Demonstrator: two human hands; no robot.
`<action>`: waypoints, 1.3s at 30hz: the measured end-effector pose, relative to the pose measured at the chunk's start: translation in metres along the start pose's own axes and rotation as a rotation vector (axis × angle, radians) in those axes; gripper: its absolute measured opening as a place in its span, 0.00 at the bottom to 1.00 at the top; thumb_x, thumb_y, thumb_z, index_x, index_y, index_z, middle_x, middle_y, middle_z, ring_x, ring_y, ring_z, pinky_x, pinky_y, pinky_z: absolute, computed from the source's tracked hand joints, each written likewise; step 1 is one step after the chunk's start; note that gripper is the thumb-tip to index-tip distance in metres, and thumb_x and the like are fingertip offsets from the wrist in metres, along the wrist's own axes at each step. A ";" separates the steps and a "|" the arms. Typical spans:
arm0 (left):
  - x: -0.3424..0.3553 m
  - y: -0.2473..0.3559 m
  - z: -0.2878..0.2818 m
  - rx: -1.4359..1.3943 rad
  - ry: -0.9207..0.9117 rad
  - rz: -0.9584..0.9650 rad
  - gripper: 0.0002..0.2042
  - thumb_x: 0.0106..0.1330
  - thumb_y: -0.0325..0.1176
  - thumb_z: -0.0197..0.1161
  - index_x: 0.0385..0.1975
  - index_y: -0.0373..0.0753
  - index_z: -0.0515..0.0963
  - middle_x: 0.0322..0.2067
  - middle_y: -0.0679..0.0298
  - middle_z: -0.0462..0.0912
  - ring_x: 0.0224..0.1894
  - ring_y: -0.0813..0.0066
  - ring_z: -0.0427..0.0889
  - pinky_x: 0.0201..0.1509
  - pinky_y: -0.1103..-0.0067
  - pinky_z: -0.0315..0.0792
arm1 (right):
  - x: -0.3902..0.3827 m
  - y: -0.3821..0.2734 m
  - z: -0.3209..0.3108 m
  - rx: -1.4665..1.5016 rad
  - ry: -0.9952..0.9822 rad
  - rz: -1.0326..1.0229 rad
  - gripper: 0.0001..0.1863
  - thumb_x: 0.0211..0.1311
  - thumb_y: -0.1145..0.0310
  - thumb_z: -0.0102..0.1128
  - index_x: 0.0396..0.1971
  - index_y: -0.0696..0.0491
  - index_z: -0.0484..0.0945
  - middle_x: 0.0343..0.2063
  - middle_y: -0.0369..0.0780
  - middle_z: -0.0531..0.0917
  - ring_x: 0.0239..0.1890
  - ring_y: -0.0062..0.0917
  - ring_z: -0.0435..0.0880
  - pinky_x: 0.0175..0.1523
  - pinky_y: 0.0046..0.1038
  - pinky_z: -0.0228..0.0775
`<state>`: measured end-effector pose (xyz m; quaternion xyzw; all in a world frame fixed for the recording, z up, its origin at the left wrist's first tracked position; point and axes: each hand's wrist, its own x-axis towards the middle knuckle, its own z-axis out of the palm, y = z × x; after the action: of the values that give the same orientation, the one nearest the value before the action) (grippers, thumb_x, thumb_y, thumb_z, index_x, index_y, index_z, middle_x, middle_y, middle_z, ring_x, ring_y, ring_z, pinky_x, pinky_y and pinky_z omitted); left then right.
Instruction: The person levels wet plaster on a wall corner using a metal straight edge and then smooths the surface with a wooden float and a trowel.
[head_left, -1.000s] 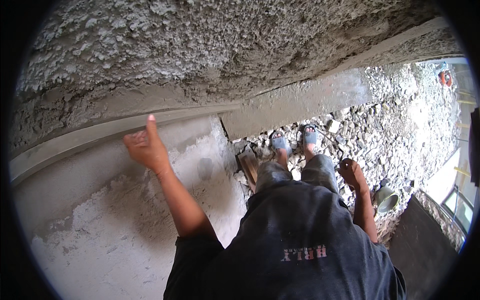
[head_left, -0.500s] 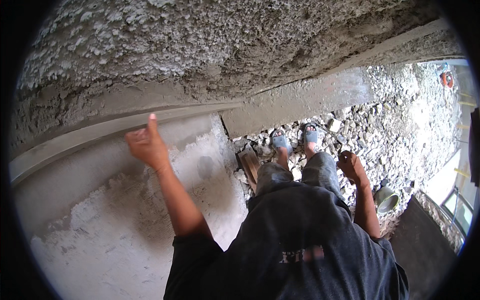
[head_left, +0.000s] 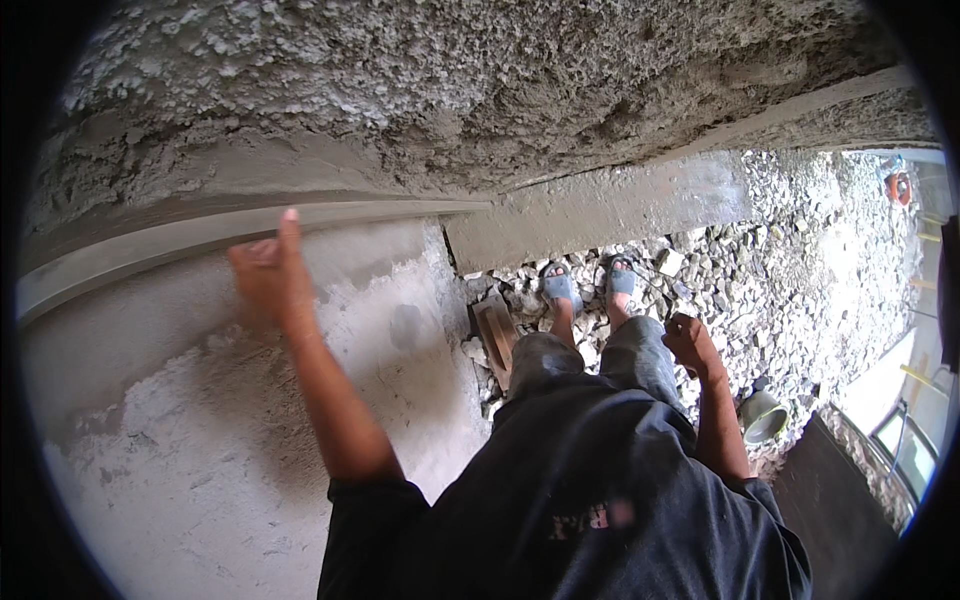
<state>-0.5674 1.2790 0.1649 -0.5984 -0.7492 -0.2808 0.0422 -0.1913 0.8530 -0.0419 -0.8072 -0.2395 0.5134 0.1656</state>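
Observation:
My left hand (head_left: 272, 275) is raised over a long, pale grey straight edge (head_left: 200, 228) that runs along the foot of the rough wall. Its thumb points up and overlaps the edge; whether they touch I cannot tell. The other fingers are curled in, slightly blurred, with nothing visible in them. Beside my right knee hangs my right hand (head_left: 692, 345), fingers curled closed, above the gravel. I see nothing in it either. Coarse grey plaster (head_left: 400, 90) covers the wall, with a smoother damp band low down.
Patchy grey concrete (head_left: 250, 430) spreads out at left. A brown wooden block, perhaps a float (head_left: 496, 335), lies by my left leg. Loose gravel (head_left: 780, 260) surrounds my sandalled feet. A smooth slab (head_left: 600, 205) lies ahead, a bucket (head_left: 764, 417) and dark board (head_left: 835, 500) at right.
My left hand has shifted left and slightly up along the straight edge, its thumb still raised. My right hand has moved a little left and down, staying curled.

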 end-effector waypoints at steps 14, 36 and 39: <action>-0.028 -0.035 0.049 -0.240 -0.195 0.040 0.27 0.57 0.43 0.81 0.38 0.27 0.73 0.33 0.50 0.86 0.34 0.64 0.87 0.42 0.72 0.79 | 0.018 -0.008 0.008 -0.220 0.034 -0.281 0.11 0.61 0.65 0.57 0.30 0.59 0.77 0.23 0.48 0.79 0.25 0.31 0.74 0.35 0.38 0.72; -0.110 -0.100 0.206 -0.421 0.091 0.064 0.35 0.62 0.39 0.78 0.60 0.21 0.68 0.40 0.60 0.81 0.39 0.77 0.80 0.47 0.81 0.77 | 0.294 0.088 0.140 -0.876 -0.282 -0.612 0.15 0.65 0.63 0.55 0.48 0.51 0.81 0.36 0.45 0.87 0.40 0.39 0.89 0.46 0.37 0.82; -0.135 -0.126 0.251 -0.608 0.179 0.096 0.38 0.62 0.35 0.78 0.63 0.19 0.64 0.35 0.66 0.77 0.34 0.82 0.76 0.41 0.86 0.74 | 0.355 0.047 0.208 -0.964 -0.422 -0.462 0.16 0.62 0.66 0.55 0.47 0.51 0.85 0.47 0.48 0.87 0.49 0.42 0.89 0.54 0.42 0.82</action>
<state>-0.5765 1.2640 -0.1464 -0.5914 -0.5951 -0.5409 -0.0595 -0.2427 1.0162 -0.4190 -0.5982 -0.6445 0.4469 -0.1647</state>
